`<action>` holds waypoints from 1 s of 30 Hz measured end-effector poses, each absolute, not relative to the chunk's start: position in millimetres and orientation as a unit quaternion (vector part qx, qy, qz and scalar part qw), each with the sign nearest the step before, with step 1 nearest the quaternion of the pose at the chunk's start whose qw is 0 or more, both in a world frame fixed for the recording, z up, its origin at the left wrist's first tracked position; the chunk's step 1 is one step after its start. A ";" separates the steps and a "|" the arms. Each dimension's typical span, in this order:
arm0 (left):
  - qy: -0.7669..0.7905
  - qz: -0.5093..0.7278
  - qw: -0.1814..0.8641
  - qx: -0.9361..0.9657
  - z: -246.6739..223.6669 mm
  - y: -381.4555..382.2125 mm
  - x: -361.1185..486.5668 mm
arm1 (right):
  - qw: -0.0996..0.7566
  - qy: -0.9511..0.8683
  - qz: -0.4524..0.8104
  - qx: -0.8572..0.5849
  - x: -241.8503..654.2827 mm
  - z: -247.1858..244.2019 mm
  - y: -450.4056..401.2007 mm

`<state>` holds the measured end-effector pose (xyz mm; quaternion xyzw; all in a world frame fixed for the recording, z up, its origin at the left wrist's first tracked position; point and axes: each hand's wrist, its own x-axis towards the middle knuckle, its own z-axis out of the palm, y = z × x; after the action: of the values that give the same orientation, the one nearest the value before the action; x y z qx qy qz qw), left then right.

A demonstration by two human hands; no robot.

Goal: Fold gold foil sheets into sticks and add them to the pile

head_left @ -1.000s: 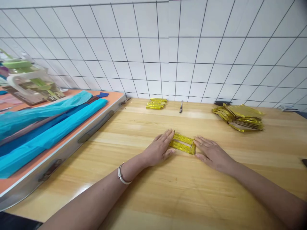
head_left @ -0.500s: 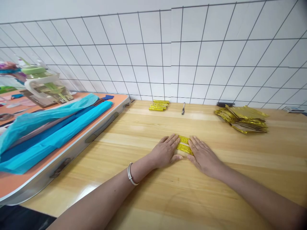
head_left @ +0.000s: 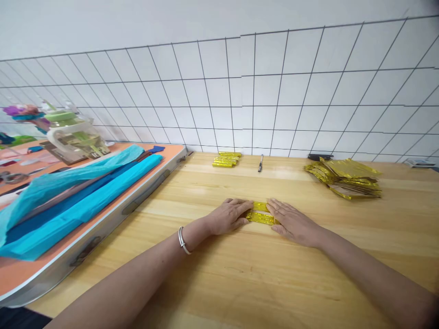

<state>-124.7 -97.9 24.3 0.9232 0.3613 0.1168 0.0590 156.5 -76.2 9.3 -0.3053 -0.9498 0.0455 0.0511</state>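
Observation:
A sheet of gold foil paper (head_left: 260,218) lies on the wooden table, folded so that two shiny bands show with a pale strip between them. At its left end is my left hand (head_left: 228,216), with its fingers bent and its thumb drawn in against the edge, closed on the paper. My right hand (head_left: 291,221) rests palm down on the right end, fingers stretched out flat over the foil. Both ends of the paper are partly hidden under the fingers.
Behind my hands are several narrow folded gold strips (head_left: 226,159), a pen (head_left: 260,163) and, to the right, a pile of gold foil paper (head_left: 350,176). A raised orange board (head_left: 171,153) on the left bears blue tissue paper (head_left: 92,196) and a lidded jug (head_left: 70,132).
My left hand has gone from lying flat to bent fingers at the paper's left end, with more foil showing there. My right hand still presses flat. The camera view has tilted up a little.

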 end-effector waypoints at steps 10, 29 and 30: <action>0.354 0.083 0.069 0.929 21.0 -108.6 -128.8 | 0.078 -0.943 0.016 -0.323 157.4 2.6 -79.6; 0.430 0.150 0.042 0.890 4.8 -100.3 -112.5 | 0.063 -0.924 0.057 -0.373 152.6 3.4 -80.1; 0.430 0.146 0.038 0.890 5.3 -100.5 -112.5 | 0.063 -0.924 0.051 -0.374 151.8 1.9 -79.6</action>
<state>-112.5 -100.5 5.3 0.8902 0.4297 0.1461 0.0379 151.8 -79.6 1.9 -0.3738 -0.9239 0.0511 0.0630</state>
